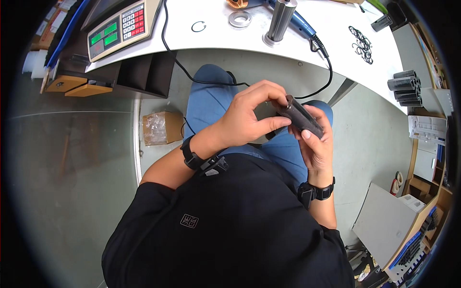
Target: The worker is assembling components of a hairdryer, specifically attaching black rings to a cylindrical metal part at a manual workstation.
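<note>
Over my lap, both hands are on a dark grooved metal cylinder [301, 116] that tilts down to the right. My right hand [318, 144] is closed around its lower part, the thumb lying along the near side. My left hand [254, 113] grips the upper end between thumb and fingers; the fingertips partly hide that end. On the white table ahead, a similar grey cylinder [282, 21] stands upright on a round base. Left of it lie a silver metal ring [240, 19] and a single black retaining ring [198, 27].
A digital scale [117, 30] stands at the table's left. A blue power tool [300, 23] trails a black cord. To the right are a pile of black retaining rings [361, 44] and several stacked dark cylinders [406, 89]. A cardboard box [163, 128] sits on the floor.
</note>
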